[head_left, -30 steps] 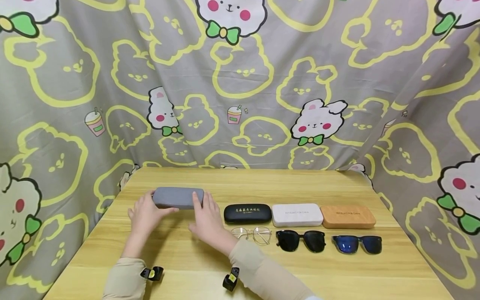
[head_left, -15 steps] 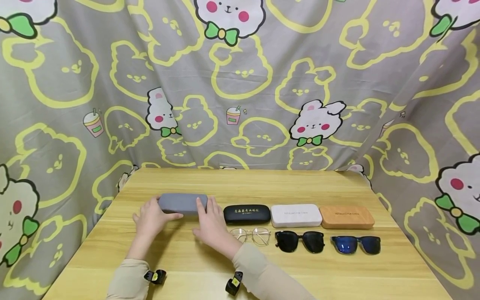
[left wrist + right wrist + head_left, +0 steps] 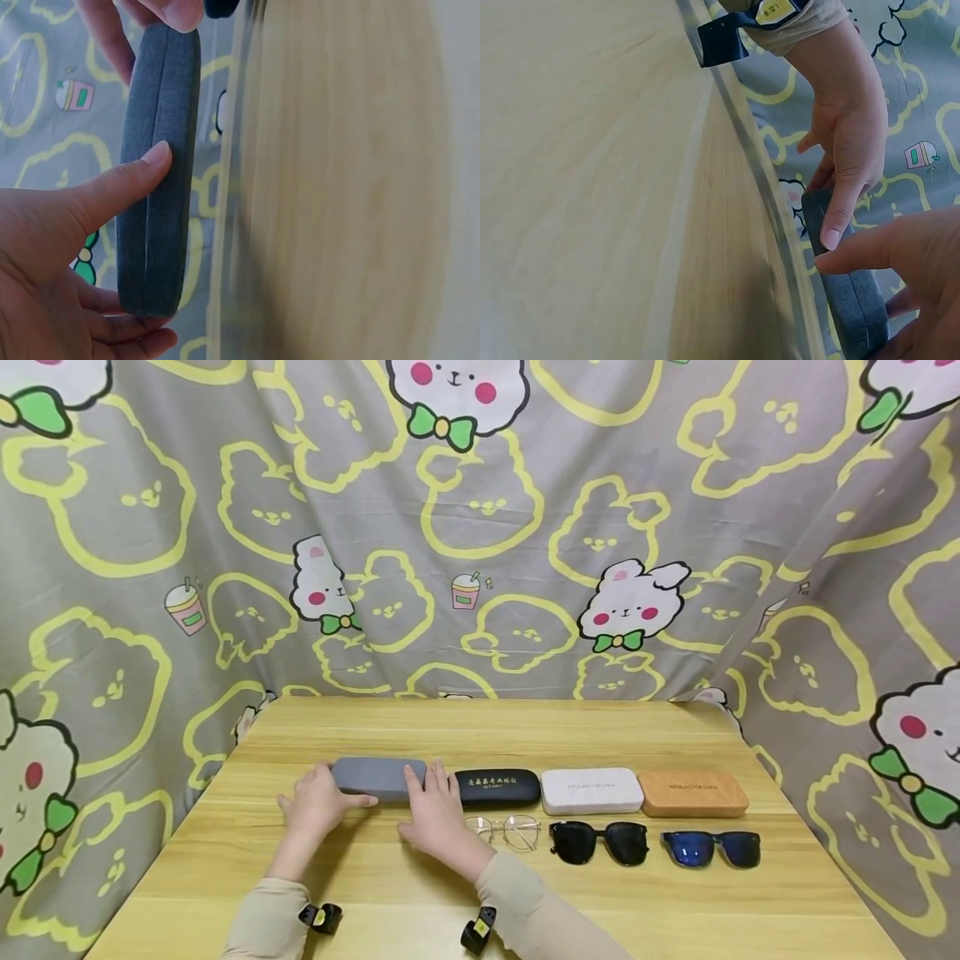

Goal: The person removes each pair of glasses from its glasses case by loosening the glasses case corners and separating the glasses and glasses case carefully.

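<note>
A grey-blue glasses case [image 3: 378,777], closed, is held level between both hands at the left of a row of cases. My left hand [image 3: 318,802] grips its left end, with the thumb [image 3: 142,176] across the front seam. At the opposite end my right hand [image 3: 438,818] holds on, fingers over the top and far side. In the left wrist view a gap shows between the case and the tabletop. Just right of the right fingers lies a black glasses case [image 3: 498,787] with gold lettering, its left end partly covered.
Further right are a white case [image 3: 592,791] and an orange case [image 3: 693,794]. In front lie wire-rimmed glasses [image 3: 521,832], partly behind the right hand, black sunglasses [image 3: 577,843] and blue-lensed sunglasses [image 3: 690,850]. A patterned curtain [image 3: 510,635] surrounds the wooden table [image 3: 375,893].
Both hands have carried the grey-blue case to the right and nearer me, lower in the head view, up beside the black case. The other cases and glasses stay put.
</note>
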Demonstrator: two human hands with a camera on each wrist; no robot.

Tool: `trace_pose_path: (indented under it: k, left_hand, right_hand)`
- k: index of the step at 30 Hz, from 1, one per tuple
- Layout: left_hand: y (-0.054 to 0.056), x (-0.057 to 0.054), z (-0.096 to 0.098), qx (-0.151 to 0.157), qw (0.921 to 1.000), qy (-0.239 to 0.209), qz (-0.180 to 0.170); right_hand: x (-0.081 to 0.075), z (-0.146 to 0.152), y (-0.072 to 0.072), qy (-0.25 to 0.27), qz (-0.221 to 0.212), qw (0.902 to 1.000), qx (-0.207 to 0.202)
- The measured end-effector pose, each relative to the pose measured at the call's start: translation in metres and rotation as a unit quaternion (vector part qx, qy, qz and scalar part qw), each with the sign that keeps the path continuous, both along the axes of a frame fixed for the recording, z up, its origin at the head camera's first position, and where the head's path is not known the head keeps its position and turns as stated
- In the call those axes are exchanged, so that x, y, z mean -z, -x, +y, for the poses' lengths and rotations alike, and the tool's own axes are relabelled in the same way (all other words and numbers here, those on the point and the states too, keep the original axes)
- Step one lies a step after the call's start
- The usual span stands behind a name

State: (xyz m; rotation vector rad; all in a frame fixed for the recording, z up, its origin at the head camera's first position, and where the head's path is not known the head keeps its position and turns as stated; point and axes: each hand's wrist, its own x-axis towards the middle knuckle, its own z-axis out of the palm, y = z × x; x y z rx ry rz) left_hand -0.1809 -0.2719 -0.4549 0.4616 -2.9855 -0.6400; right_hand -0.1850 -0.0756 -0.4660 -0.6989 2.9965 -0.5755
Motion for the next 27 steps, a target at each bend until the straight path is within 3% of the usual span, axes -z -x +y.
trace_pose_path:
  k: [10, 20, 27]
  left_hand:
    - [-0.001, 0.0, 0.009, -0.004, 0.9992, 0.005, -0.039]
    - [-0.002, 0.007, 0.011, -0.002, 0.9984, 0.013, -0.056]
    - [-0.002, 0.005, 0.012, -0.001, 0.9982, 0.012, -0.059]
  right_hand:
    - [0.004, 0.006, 0.002, -0.009, 0.0, 1.0, 0.001]
    - [0.01, 0.006, 0.001, -0.024, -0.005, 0.9997, 0.001]
    - [0.007, 0.007, 0.0, -0.035, -0.005, 0.9994, 0.002]
